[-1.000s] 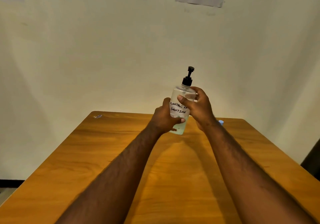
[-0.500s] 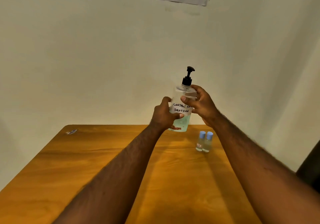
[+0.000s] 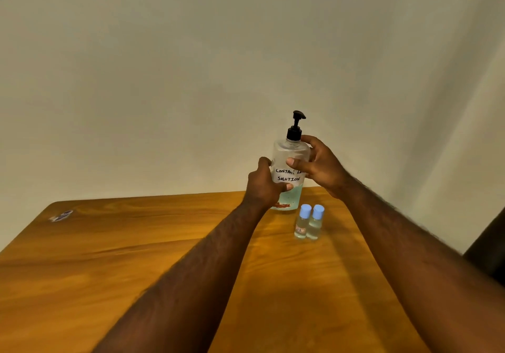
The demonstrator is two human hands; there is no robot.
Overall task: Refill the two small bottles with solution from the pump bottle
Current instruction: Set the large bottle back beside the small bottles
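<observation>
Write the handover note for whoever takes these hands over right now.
Left hand grips the pump bottle low on its body; right hand holds its shoulder. Bottle upright, liquid low.
The labelled small bottle and the plain small bottle stand side by side on the table, just right of it, blue caps on.
Done: nothing refilled that shows.
Left: uncap both, fill each, recap.

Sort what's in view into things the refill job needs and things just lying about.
Job: clear plastic pump bottle with black pump, gripped by left hand and right hand; two small clear blue-capped bottles standing on the orange-brown wooden table.
Lying about: small whitish scrap at the table's far left corner.
</observation>
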